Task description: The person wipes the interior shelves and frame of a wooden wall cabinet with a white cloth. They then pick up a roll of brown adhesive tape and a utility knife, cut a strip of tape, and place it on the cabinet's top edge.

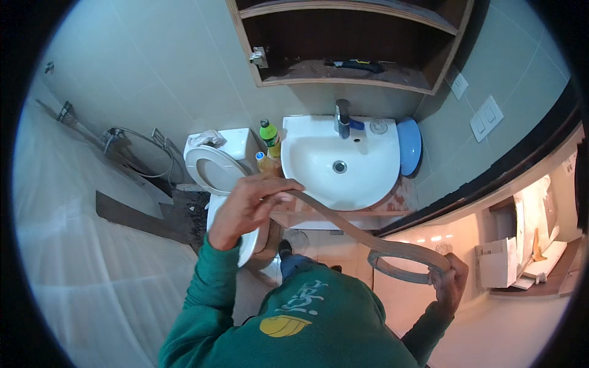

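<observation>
With our left hand (250,201) closed, we pinch the brown strip (345,223) and curl our right hand (451,279) round its coil (412,252) — one length is unwound between them, the rest not yet.

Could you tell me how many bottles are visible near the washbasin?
2. The green bottle stands between toilet and washbasin; the blue-capped bottle is just below it in the picture, near the left hand. More may be hidden.
</observation>
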Demonstrator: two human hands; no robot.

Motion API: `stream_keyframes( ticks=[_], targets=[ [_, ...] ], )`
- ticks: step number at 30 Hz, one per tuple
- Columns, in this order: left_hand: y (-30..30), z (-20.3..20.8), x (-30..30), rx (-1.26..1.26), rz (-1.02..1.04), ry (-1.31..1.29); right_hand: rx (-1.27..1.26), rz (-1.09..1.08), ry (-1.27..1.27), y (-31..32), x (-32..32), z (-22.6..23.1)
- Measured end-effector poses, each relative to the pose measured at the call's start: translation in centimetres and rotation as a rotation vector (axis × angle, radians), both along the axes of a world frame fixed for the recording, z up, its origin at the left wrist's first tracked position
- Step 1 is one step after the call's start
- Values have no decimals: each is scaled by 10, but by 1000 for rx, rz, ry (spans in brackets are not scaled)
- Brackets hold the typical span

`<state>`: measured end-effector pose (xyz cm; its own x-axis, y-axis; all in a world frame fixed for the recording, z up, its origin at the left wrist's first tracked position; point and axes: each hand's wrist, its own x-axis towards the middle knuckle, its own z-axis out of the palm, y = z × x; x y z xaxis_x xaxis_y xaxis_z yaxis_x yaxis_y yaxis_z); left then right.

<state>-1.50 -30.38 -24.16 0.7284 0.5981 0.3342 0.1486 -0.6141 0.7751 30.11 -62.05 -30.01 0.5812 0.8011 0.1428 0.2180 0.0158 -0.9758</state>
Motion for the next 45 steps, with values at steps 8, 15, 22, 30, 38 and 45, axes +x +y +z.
stream_keyframes(
  ticks=[8, 15, 22, 30, 38, 45],
  targets=[
    [-7, 18, -22, 270, 164, 140, -104, 10, -68, 22, 15, 15],
    [-9, 48, -26, 548, 142, 172, -88, 146, -130, 16, 31, 28],
    [10, 93, -36, 1009, 164, 125, -463, 317, -217, 3, 32, 45],
    [39, 131, -32, 1353, 495, 129, -522, 465, -64, 8, 6, 54],
    [23, 182, -18, 1484, 833, -262, -673, 787, -359, 43, -13, 24],
    [17, 199, 3, 1173, 809, -49, -216, 559, -73, 10, -10, 38]
  ],
)
